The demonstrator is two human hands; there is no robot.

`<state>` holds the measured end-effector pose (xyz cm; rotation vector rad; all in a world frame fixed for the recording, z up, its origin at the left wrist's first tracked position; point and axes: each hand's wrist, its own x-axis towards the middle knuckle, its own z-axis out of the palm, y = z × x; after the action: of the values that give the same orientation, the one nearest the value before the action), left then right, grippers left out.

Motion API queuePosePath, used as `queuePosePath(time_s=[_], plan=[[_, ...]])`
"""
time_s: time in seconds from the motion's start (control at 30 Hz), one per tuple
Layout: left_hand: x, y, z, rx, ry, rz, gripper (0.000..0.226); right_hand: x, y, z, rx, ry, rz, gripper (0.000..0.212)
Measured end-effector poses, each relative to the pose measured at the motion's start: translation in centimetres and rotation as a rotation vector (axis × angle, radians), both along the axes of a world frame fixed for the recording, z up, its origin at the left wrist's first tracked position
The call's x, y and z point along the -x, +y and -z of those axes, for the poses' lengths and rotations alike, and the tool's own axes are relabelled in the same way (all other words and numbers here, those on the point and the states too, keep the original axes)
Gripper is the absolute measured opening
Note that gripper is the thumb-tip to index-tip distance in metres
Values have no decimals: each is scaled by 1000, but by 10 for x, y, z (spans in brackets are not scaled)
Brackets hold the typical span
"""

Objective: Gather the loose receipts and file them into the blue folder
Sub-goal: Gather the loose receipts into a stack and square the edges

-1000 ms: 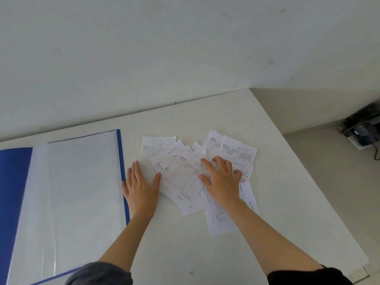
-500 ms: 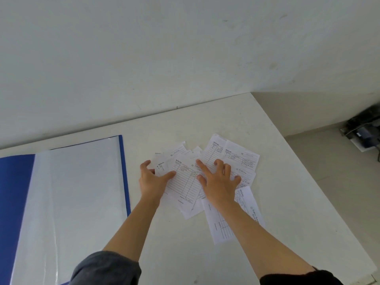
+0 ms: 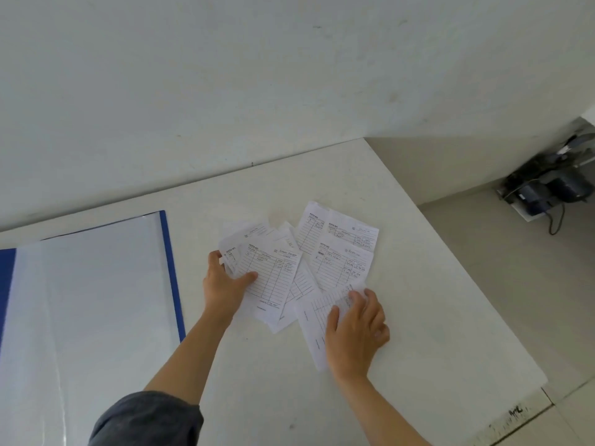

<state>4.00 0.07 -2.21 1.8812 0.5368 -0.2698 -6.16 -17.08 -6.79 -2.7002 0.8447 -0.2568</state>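
Observation:
Several white printed receipts (image 3: 335, 252) lie fanned and overlapping on the white table (image 3: 418, 317). My left hand (image 3: 223, 284) grips the left edge of the pile, thumb on top of the front receipt (image 3: 273, 275). My right hand (image 3: 357, 329) pinches the lowest receipt (image 3: 314, 320) at the pile's right front, and that sheet is crumpled under the fingers. The blue folder (image 3: 172, 268) lies open at the left, its clear plastic sleeve (image 3: 90, 300) facing up.
A white wall rises behind the table. The table's right edge runs diagonally to a front corner at the lower right. On the floor at the far right sits dark equipment (image 3: 547, 188) with cables.
My left hand slid right and closed on the pile's left edge. My right hand moved down from the middle of the pile and took hold of the lowest receipt.

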Motion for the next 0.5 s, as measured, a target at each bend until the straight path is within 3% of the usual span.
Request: queuePosePath(time_s=[0.13,0.33,0.5], plan=[[1,5,-2,-2,-6,60,60,-15,-1,-2,-6,-103,-182,39],[0,7,0,19,-1,103,46,-54,-2,-4,-32,-80,-446,37],[-4,8,3,17,-21,124,40,-88,6,-17,20,84,-434,37]])
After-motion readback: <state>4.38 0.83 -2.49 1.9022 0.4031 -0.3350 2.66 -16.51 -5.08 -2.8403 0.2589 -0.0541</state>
